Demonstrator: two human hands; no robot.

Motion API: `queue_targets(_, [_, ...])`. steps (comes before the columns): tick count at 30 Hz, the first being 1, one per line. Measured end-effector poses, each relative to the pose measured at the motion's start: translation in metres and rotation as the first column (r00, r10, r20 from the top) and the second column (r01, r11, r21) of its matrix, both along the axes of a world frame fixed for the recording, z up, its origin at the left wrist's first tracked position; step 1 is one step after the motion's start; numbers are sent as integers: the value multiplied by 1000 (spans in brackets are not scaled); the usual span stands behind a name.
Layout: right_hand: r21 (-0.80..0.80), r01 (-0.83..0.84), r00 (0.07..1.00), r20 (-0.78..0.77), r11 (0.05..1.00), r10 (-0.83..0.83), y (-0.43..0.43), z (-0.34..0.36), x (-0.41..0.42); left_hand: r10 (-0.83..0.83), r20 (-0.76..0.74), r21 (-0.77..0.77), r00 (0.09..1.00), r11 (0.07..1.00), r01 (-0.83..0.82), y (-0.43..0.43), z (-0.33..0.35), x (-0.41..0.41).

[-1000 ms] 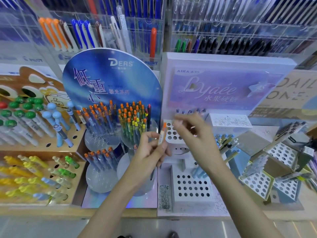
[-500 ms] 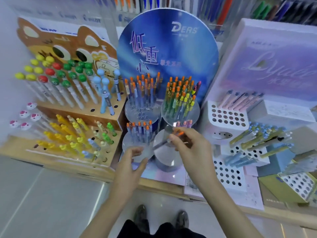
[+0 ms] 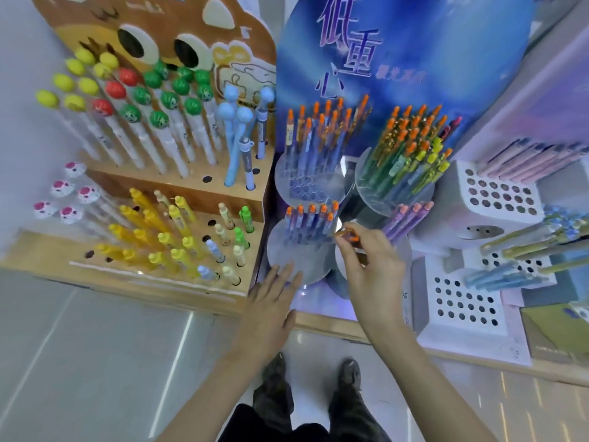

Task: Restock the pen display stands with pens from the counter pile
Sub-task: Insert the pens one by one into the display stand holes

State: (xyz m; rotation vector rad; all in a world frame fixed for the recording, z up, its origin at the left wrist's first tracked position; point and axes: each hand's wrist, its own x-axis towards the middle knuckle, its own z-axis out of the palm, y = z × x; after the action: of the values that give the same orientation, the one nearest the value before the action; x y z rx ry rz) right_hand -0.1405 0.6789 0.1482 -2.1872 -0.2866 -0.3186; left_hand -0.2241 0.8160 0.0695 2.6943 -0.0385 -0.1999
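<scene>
R hand (image 3: 373,269) pinches an orange-capped pen (image 3: 350,237) btwn thumb & fingers, just at 3 o'clock of the front-left clear round stand (image 3: 287,253); the pen's lower end is hidden under the palm. L hand (image 3: 272,303) is flat, fingers straight, w/ fingertips (image 3: 289,270) touching that stand's rim at 6 o'clock. Wooden stand (image 3: 197,186) w/ yellow pens sits at 9 o'clock.

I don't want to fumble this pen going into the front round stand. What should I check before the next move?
1. Grip: right hand pinches the pen: ok.
2. Support: left hand open at the front edge of the round stand: ok.
3. Room: bare space in front of the stand's blue pens: ok.
4. Free hole under the pen: cannot tell, blurred.
5. Tip pointing down: cannot tell, hidden by the hand.
</scene>
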Motion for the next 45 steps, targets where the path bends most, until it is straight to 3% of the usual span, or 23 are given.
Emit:
queue_targets(2, [5,12,1000,17,1000,-12,1,-2,-1,-1,2,-35,1000,999,1,2,-3,-1])
queue_targets(6, [-38,30,998,56,999,-28,3,-5,-4,-43,-47,63,998,997,46,6,-13,-3])
queue_targets(11, [-71,-61,994,87,996,67,16,-2,-3,-40,-61,82,997,996,45,3,-15,-6])
queue_targets(17, [-235,-59,973,203,970,108,32,-10,3,-43,-94,96,995,994,52,4,-16,-6])
queue_targets(19, [-224,-53,985,146,973,87,30,-17,0,-49,-110,103,993,993,60,5,-16,-6])
queue_targets(22, [-89,-41,999,-14,995,40,29,-21,-3,-55,-130,93,990,993,67,6,-16,-5])
queue_targets(28, [-226,18,994,112,974,7,46,-12,8,-58,-128,104,990,992,72,5,-16,-5])
queue_targets(36, [-423,64,997,56,904,-44,50,-7,12,-73,-141,92,987,992,87,7,-17,-3])
queue_targets(45, [-249,14,999,48,968,-3,35,-7,5,-85,-111,90,990,991,95,9,-20,-4])
